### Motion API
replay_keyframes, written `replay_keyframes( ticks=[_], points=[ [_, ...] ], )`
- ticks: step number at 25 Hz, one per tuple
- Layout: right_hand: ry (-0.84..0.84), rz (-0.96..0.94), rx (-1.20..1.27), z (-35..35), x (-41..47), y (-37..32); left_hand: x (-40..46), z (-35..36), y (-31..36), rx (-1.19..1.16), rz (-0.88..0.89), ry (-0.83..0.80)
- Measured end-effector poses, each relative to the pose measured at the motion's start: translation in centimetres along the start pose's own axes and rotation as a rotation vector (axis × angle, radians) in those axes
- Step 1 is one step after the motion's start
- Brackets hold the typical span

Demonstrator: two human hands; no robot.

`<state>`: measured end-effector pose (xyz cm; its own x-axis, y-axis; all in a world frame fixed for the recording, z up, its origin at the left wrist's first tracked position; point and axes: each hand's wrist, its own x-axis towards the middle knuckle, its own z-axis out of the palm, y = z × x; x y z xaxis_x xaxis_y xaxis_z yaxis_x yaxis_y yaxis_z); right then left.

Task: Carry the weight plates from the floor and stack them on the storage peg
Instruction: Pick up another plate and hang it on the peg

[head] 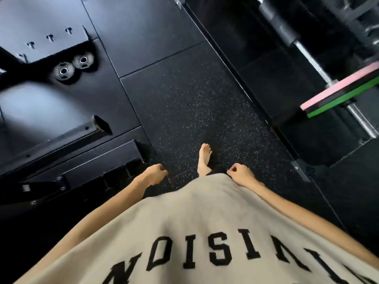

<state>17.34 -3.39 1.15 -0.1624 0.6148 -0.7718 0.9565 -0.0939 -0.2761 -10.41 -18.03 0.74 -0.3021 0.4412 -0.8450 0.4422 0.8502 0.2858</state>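
Two small black weight plates [74,67] with steel-ringed centre holes lay flat and side by side, their rims touching, on a smooth black floor mat [143,27] at the upper left, well ahead of and to the left of both sets of fingers. They sat tight against the foot of a black rack base plate [47,39] that showed three keyhole slots. Neither hand touched them. The left hand [153,174] hung beside the hip with its fingers curled loosely inward and the thumb resting against them, holding nothing; just to the left of those fingers ran the dark steel rails of a rack frame [82,160], and farther ahead of them a black square tube [67,136] ended in an open mouth. The right hand [241,174] hung on the other side, its fingers also curled loosely toward the palm, nothing between them. Between the two hands, a little ahead of the fingertips, a bare foot [204,158] stood on speckled rubber flooring [194,99]. Under the wrists spread the hem of a beige T-shirt [205,222] with dark block letters. Far to the right of the right fingers and ahead of them, a steel barbell [313,62] ran diagonally, carrying a pink bumper plate [336,87] pressed against a green bumper plate [344,99], both seen edge-on. The picture was blurred there, so finer detail could not be told.
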Motion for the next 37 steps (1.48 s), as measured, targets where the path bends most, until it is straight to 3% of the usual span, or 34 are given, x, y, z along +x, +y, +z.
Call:
replay_keyframes(
  ticks=[3,8,14,19,24,33,37],
  points=[
    [-0.061,-0.082,-0.125,-6.7,6.6,-7.0,2.5,-4.6,2.1,-0.024,-0.066,0.071],
    [-0.122,-0.14,-0.209,-14.4,16.4,-19.7,7.3,-13.7,5.2,-0.203,-0.187,0.343],
    [-0.271,-0.227,-0.376,-16.2,25.2,-35.0,16.0,-22.9,6.2,-0.377,-0.283,0.167],
    [-0.271,-0.276,-0.489,-17.7,30.8,-49.1,20.3,-37.1,3.8,-0.439,-0.279,0.229],
    [-0.206,-0.381,-0.454,-18.5,35.2,-65.9,25.0,-50.4,0.0,-0.591,-0.33,0.282],
    [-0.304,-0.469,-0.674,-17.4,43.8,-89.3,32.8,-64.8,-1.4,-0.769,-0.464,0.265],
    [-0.365,-0.496,-0.68,-17.9,47.5,-100.2,35.3,-70.0,-2.0,-0.784,-0.551,0.348]
  ],
)
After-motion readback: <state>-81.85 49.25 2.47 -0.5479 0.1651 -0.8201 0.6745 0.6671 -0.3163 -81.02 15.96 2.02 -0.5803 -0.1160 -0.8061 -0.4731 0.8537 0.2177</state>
